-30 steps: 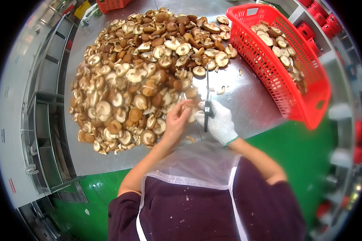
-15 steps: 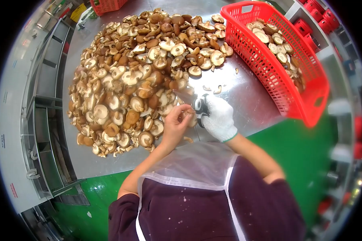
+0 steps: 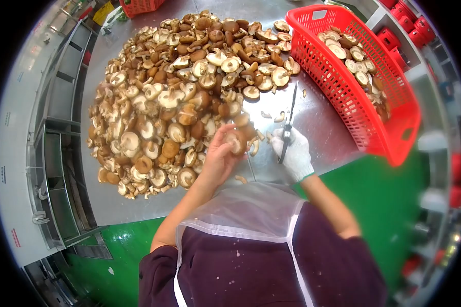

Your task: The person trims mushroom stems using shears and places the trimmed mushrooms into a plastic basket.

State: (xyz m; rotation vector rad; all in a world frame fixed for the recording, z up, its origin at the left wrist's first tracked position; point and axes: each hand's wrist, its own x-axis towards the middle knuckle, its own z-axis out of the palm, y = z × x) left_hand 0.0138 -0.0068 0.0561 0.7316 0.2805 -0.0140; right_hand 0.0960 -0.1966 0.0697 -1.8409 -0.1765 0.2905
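Observation:
My bare left hand (image 3: 218, 162) is closed on a brown-capped mushroom (image 3: 235, 143) at the near right edge of a big mushroom pile (image 3: 161, 102). A white knitted glove covers my right hand (image 3: 297, 157), which grips black-handled scissors (image 3: 287, 132). Their blades point away from me across the metal table and look edge-on, so I cannot tell how far apart they are. Between the hands lie several cut stems (image 3: 255, 147), with other pieces farther out. Another mushroom cap (image 3: 242, 120) shows just beyond my left fingers.
A red slotted basket (image 3: 338, 92) holding mushrooms (image 3: 361, 66) stands at the right of the steel table (image 3: 322, 138). Another red basket (image 3: 141, 6) is at the far left. Metal shelving (image 3: 61, 169) runs along the left, with green floor (image 3: 379, 204) around the table.
My hands have moved apart. The scissors have swung from pointing left at the mushroom to pointing away from me, and my left hand has turned the mushroom. A stem piece now shows between the hands.

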